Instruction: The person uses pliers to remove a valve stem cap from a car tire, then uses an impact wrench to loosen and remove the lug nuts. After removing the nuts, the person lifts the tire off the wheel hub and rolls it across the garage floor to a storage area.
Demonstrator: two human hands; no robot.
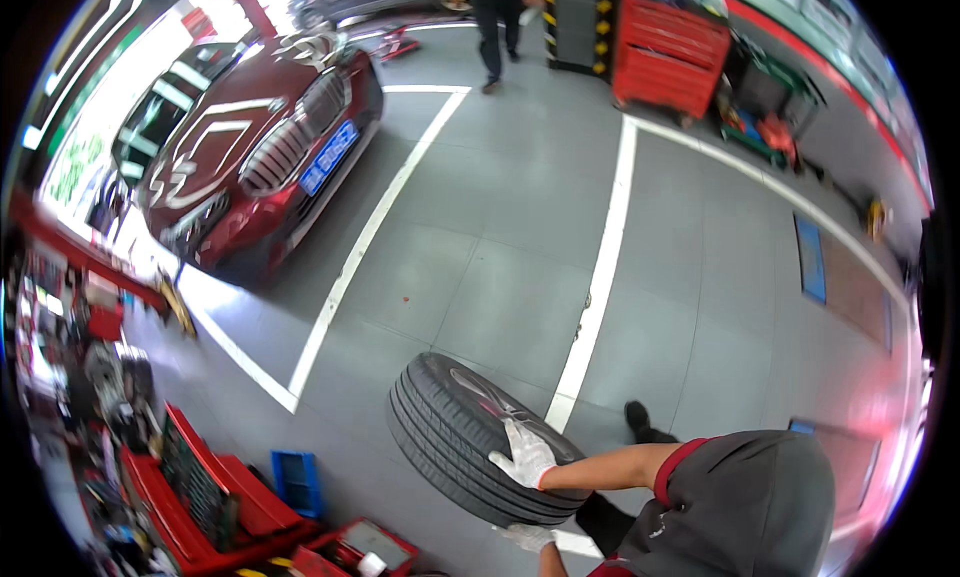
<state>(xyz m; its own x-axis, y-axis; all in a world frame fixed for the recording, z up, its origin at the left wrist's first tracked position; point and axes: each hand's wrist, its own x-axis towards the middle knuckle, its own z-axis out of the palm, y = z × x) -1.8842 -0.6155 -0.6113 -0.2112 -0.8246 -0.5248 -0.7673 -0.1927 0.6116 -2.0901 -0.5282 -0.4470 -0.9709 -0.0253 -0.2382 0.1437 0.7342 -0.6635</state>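
Note:
A wheel with a black tyre [440,447] stands tilted on the grey floor in front of me, its spoked rim partly showing on the far side. My right hand [525,455], in a white glove, lies on the tyre's upper side with fingers spread, the thumb on the tread and fingertips toward the rim. At the tyre's lower edge is my left hand [527,536], also gloved, fingers stretched toward the tread. It touches or nearly touches the rubber; I cannot tell which. My dark sleeve [750,497] with red trim covers the lower right.
A dark red car [270,147] is parked at left. Red tool trays [200,497] and a blue crate [296,482] sit near lower left. Farther off are a red tool cabinet [670,52], a green cart [770,117], a striped pillar [578,22] and a walking person [495,22].

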